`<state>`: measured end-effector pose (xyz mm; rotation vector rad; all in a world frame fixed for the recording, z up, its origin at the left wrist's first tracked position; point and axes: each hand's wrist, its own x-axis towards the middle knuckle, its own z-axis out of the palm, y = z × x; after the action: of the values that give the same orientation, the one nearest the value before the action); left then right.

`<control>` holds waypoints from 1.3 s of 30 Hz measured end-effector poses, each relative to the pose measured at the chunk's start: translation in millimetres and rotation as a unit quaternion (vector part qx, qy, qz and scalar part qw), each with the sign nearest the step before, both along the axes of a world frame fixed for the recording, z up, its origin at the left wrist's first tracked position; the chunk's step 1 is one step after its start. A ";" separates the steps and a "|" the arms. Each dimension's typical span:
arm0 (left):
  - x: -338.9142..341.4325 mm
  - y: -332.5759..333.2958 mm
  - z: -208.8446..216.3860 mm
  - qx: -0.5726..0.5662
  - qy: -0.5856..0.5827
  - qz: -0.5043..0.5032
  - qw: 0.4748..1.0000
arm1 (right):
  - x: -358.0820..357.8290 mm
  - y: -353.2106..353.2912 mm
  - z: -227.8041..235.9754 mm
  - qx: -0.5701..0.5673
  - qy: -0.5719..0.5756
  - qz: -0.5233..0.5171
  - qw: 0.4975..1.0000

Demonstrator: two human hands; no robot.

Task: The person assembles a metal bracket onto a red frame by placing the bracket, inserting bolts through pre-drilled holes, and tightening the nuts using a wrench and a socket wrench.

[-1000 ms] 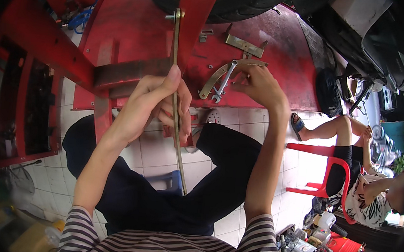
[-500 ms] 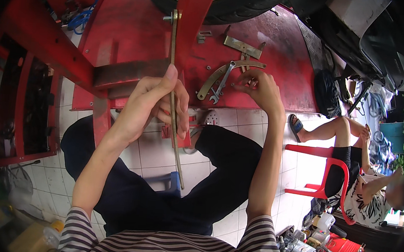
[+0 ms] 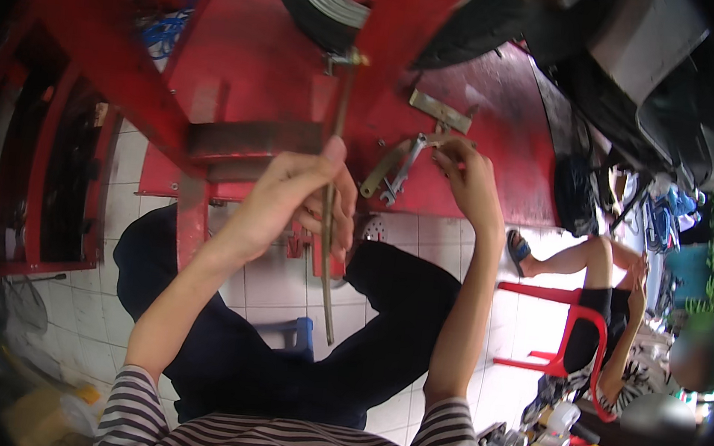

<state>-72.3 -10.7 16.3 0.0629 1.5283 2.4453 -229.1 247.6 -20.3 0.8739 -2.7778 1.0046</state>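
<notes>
My left hand [image 3: 295,196] is closed round a long thin metal bar [image 3: 328,298], the thumb lying along it. The bar's far end meets a bolt [image 3: 333,62] at a slanting red post [image 3: 392,41]. Over the red platform, my right hand [image 3: 472,187] has its fingers bent together beside a wrench [image 3: 405,169]. Whether those fingers grip anything is hidden. Beneath the wrench lies a curved flat metal piece [image 3: 376,177]. A metal bracket [image 3: 441,111] rests just beyond them.
A wheel with a black tire [image 3: 313,12] stands at the far side of the red platform [image 3: 257,59]. Red frame beams [image 3: 253,140] run at left. A person sits on a red chair [image 3: 566,342] at right. Between my legs is a blue stool [image 3: 301,338].
The whole view has shifted, so the platform sits lower and further right. My right hand has come closer to the wrench's far end. My left hand keeps its hold on the bar.
</notes>
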 end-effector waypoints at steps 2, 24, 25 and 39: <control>1.9 -1.3 -0.9 0.022 -0.022 -0.004 1.000 | 13.1 -13.2 16.9 -0.048 -0.041 0.005 0.998; 2.5 -1.8 -1.9 0.025 -0.007 -0.003 1.000 | 110.3 -144.0 118.6 -0.061 0.410 0.020 0.910; 3.1 -1.4 -1.7 0.033 -0.012 -0.005 0.999 | 108.9 -146.6 117.4 -0.059 0.421 0.010 0.905; 5.8 -1.2 -5.4 0.073 0.018 0.001 0.997 | 110.5 -162.0 129.4 -0.005 0.442 -0.109 0.890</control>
<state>-66.6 -12.0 10.9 0.1343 1.3616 2.5674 -118.6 85.6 109.1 0.7333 -2.0117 0.4088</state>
